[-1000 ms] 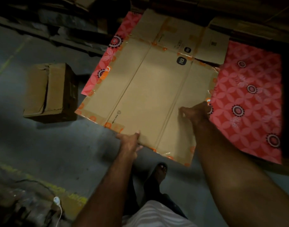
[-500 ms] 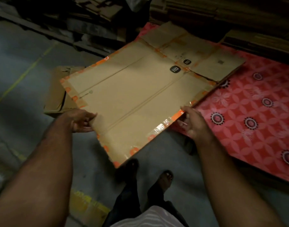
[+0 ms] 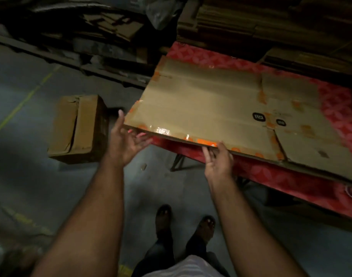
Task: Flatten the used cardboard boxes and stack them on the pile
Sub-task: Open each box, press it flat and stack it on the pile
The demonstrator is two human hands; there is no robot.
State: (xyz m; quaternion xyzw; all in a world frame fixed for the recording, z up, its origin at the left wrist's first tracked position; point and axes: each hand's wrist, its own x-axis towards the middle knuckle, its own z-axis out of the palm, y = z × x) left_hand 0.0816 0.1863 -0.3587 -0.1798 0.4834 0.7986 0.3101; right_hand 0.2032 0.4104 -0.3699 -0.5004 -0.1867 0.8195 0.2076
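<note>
A large flattened cardboard box (image 3: 207, 108) with orange tape and black logos lies on a table covered by a red patterned cloth (image 3: 287, 182). Its left corner overhangs the table's left end. My right hand (image 3: 217, 158) pinches the box's near edge, thumb on top and fingers beneath. At the overhanging corner my left hand (image 3: 125, 140) has its fingers spread, with the fingertips at or just under the edge. A closed, unflattened brown box (image 3: 77, 128) sits on the floor to the left.
Stacks of flattened cardboard (image 3: 251, 23) rise behind the table, and more loose cardboard (image 3: 111, 27) lies in the dark at the back left. The concrete floor (image 3: 31, 176) has a yellow line. My feet (image 3: 165, 216) stand close to the table's folding leg (image 3: 177, 162).
The flattened box has swung round and moved right, further onto the red table. My left hand has released the edge it gripped and now hovers spread at the corner.
</note>
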